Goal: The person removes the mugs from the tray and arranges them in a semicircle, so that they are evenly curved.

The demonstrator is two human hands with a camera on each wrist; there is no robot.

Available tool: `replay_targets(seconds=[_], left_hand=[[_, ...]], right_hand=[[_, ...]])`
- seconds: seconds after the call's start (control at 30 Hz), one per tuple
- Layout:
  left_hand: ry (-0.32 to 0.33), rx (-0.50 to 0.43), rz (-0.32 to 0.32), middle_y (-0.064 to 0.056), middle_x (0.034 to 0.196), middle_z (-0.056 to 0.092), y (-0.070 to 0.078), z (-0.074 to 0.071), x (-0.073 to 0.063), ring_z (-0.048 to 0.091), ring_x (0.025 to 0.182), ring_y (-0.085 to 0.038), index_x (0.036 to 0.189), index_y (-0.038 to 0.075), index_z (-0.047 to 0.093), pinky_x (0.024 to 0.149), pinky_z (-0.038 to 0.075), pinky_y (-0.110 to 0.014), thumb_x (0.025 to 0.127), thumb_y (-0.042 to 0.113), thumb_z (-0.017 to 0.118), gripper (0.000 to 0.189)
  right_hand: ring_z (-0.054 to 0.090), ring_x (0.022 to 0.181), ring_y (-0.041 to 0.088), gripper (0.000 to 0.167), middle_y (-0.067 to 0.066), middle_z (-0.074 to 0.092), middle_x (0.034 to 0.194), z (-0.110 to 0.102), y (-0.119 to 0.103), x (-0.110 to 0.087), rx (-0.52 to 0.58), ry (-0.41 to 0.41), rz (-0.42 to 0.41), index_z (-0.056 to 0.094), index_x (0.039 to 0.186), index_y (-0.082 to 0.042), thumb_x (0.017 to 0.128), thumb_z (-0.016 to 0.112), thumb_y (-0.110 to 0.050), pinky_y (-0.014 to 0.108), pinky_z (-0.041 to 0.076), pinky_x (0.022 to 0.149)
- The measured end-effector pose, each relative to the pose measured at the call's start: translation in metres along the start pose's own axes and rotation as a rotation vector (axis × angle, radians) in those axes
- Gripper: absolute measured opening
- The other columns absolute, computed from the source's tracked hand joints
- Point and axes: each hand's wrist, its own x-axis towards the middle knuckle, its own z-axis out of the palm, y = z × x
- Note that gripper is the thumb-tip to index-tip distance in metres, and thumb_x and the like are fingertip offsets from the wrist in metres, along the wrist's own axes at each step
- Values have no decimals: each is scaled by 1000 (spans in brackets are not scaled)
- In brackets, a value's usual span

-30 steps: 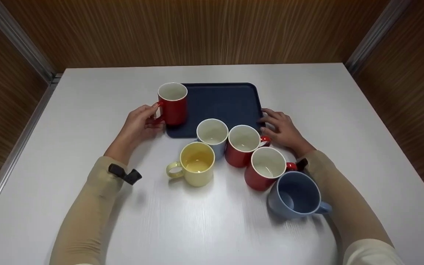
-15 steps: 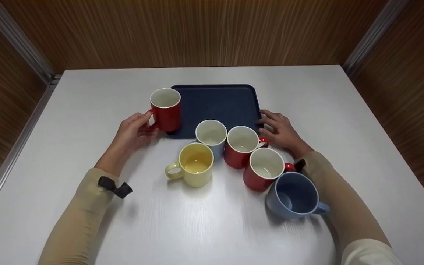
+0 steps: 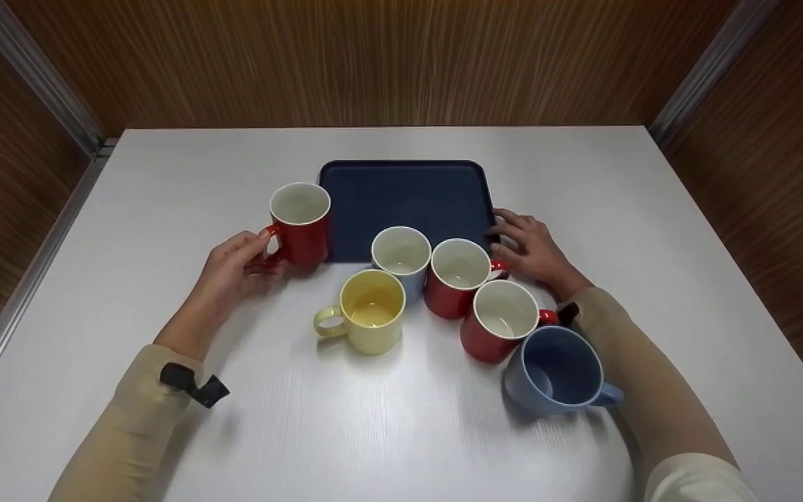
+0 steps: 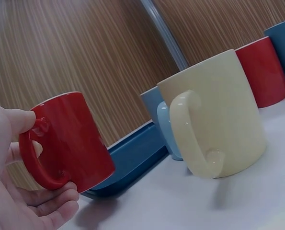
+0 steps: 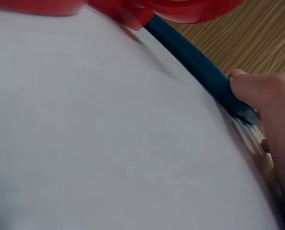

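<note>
My left hand holds a tall red mug by its handle, white inside. In the left wrist view that red mug is upright but slightly tilted in the picture, its base above the table by the front left corner of the dark blue tray. Thumb and fingers of my right hand grip the tray's right edge near its front corner. In the right wrist view the thumb lies on the tray rim; the other fingers are mostly hidden.
In front of the tray stand a yellow mug, a light blue mug, two red mugs close together and a wider blue mug beside my right forearm. Wood-grain panels wall in the white table.
My left hand has carried the red mug left and toward me, from over the tray's left side to just beyond its left edge. The right hand and other mugs stay put.
</note>
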Motion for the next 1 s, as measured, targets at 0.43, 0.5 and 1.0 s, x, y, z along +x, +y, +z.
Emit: replay_targets(seconds=[0.43,0.5,1.0], left_hand=[[-14,-13,19,-10,93,60,-7,-11,-30,62,90,-25,88,5,50,88,48,-40,90,38,60,35],[-16,-11,27,-9,94,60,-8,-12,-35,62,90,-26,86,6,50,87,48,-40,90,38,60,34],[-23,-3,81,-9,95,58,-23,-15,-60,61,89,-26,79,7,51,84,50,-39,93,32,57,29]], right_hand=[[32,127,27,35,1,34,147,0,2,0,0,-2,13,61,120,-22,90,56,-40,56,18,102],[32,127,27,35,0,34,147,0,3,0,8,-4,21,61,120,-23,90,56,-40,56,18,102],[36,124,30,34,5,36,145,-7,5,0,-4,9,-15,62,117,-17,90,56,-37,56,19,100]])
